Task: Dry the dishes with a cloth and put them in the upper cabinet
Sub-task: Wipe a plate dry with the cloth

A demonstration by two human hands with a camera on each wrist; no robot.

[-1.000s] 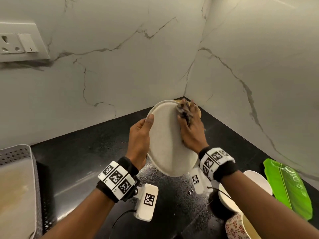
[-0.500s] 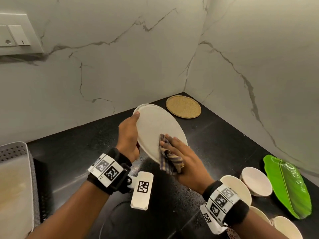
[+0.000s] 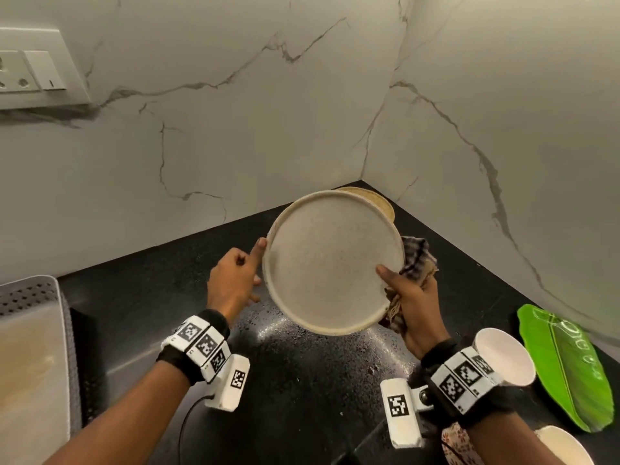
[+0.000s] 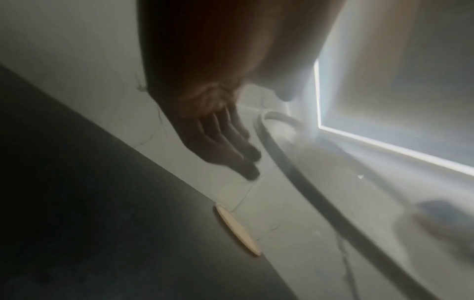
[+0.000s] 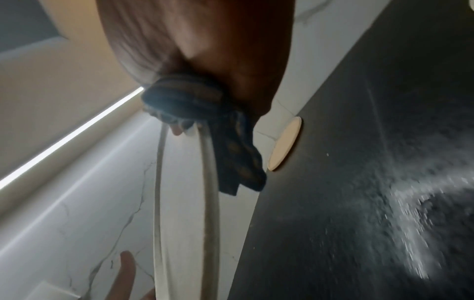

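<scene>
A speckled cream plate [image 3: 328, 263] is held up above the black counter, its face turned toward me. My right hand [image 3: 407, 290] grips its right rim, thumb on the face, with the striped cloth [image 3: 417, 256] bunched behind the rim. My left hand [image 3: 235, 280] is at the left rim, where only the thumb touches it. The left wrist view shows the fingers [image 4: 231, 150] straight and apart from the plate's rim [image 4: 307, 192]. In the right wrist view the plate [image 5: 184, 223] is edge-on and the cloth [image 5: 231, 152] hangs from the hand.
A round woven mat [image 3: 375, 199] lies in the wall corner behind the plate. White bowls [image 3: 503, 357], a floral cup [image 3: 456, 444] and a green leaf plate [image 3: 567, 367] sit at the right. A grey perforated tray [image 3: 30, 347] stands at the left. The counter [image 3: 302, 380] is wet.
The plate has turned its face toward me. My right hand went from wiping the face to gripping the right rim with the cloth behind. My left hand loosened to a thumb touch.
</scene>
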